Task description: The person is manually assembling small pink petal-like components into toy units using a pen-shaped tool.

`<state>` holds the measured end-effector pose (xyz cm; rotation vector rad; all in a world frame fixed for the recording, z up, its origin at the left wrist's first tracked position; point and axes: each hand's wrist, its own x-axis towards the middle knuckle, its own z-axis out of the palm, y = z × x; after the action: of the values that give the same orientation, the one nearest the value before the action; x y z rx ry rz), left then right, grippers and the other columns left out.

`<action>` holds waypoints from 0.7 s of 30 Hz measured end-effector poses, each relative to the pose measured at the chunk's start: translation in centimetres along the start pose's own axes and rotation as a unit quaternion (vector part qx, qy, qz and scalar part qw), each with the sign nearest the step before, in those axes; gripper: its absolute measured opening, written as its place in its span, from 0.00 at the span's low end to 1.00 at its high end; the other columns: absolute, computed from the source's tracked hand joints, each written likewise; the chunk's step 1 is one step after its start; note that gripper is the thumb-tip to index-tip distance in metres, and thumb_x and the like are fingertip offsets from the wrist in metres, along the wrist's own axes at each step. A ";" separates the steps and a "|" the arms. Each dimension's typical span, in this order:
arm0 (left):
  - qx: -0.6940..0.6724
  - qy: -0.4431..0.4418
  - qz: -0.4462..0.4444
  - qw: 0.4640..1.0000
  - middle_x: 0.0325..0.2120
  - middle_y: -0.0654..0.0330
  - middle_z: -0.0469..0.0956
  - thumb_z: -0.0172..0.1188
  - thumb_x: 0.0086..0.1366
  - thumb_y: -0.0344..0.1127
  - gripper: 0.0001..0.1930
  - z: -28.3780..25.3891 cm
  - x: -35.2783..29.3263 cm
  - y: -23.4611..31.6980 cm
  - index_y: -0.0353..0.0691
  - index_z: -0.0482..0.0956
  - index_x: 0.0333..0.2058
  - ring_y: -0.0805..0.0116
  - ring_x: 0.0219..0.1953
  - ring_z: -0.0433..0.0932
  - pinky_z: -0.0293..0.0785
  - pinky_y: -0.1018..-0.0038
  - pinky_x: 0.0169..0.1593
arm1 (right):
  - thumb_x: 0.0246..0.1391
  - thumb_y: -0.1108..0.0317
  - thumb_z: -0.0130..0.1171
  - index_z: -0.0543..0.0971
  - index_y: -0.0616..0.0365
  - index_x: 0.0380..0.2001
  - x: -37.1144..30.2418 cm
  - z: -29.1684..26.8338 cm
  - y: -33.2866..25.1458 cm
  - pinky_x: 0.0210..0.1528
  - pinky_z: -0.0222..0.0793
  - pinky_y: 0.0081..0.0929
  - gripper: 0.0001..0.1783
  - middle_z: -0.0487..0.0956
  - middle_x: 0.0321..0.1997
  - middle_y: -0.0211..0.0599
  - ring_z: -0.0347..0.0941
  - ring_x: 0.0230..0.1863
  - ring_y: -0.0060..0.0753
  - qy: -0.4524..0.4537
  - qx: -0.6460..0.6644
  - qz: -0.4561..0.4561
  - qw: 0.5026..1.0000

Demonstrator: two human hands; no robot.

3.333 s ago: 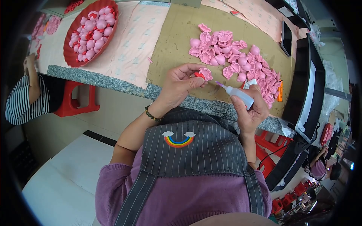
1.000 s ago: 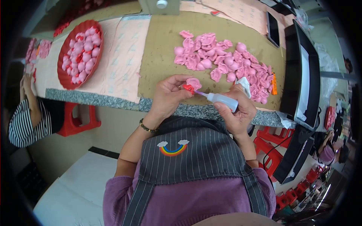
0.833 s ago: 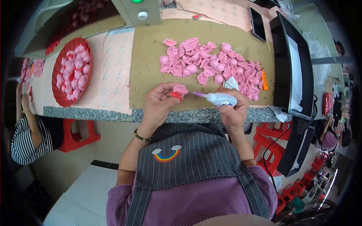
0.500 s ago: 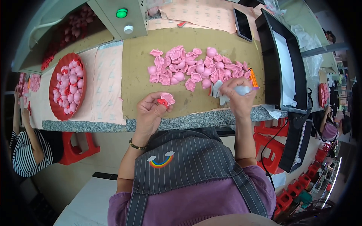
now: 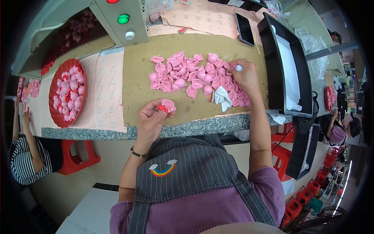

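Note:
My left hand [image 5: 152, 116] is closed near the table's front edge. It pinches a pink ruffled, cup-like plastic piece [image 5: 168, 105] with a small red part [image 5: 162, 109] at its lower left. My right hand [image 5: 246, 77] is at the right end of a heap of pink pieces [image 5: 183, 70], some ruffled and some round. Its fingers are curled around a small object whose white-and-purple end [image 5: 238, 68] sticks out; the rest is hidden in the hand. A crumpled white cloth [image 5: 222, 97] lies on the heap's near right side.
A red scalloped tray [image 5: 52, 91] of pink balls and red bits stands at left, beside a machine with a green button [image 5: 123, 19]. A black bin [image 5: 307, 74] and a phone [image 5: 244, 29] are at right. Another person in a striped top [image 5: 29, 156] works at far left.
My right hand has moved up and away from the cloth, toward the heap's far right. The orange-labelled item beside the heap no longer shows. My left hand still holds the pink piece.

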<state>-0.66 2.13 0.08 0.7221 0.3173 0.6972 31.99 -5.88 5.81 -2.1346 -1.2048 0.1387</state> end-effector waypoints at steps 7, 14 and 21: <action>-0.008 0.009 -0.003 1.000 0.41 0.50 0.80 0.63 0.61 0.26 0.19 0.7 0.1 0.3 0.27 0.73 0.50 0.65 0.39 0.80 0.77 0.70 0.45 | 0.45 0.77 0.66 0.83 0.65 0.29 -0.6 -0.2 0.1 0.33 0.71 0.23 0.05 0.82 0.30 0.38 0.77 0.31 0.23 -0.076 0.146 -0.061 0.984; -0.020 0.007 0.001 1.000 0.42 0.49 0.79 0.64 0.61 0.27 0.20 0.5 -0.1 0.2 0.27 0.72 0.50 0.65 0.39 0.80 0.77 0.70 0.45 | 0.49 0.78 0.64 0.83 0.67 0.34 -2.4 -3.0 -1.0 0.34 0.71 0.16 0.08 0.83 0.30 0.34 0.76 0.30 0.19 0.110 0.133 0.021 0.985; 0.006 -0.018 -0.015 1.000 0.44 0.47 0.79 0.64 0.61 0.28 0.22 0.4 0.1 0.4 0.26 0.71 0.51 0.63 0.40 0.80 0.77 0.70 0.46 | 0.44 0.76 0.65 0.83 0.59 0.39 -8.8 2.7 -2.1 0.65 0.58 0.40 0.14 0.81 0.49 0.41 0.70 0.60 0.44 0.116 0.047 -0.069 0.990</action>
<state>-0.60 2.21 0.66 0.7400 0.2995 0.6544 24.38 -10.77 3.02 -1.9194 -1.1797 -0.1096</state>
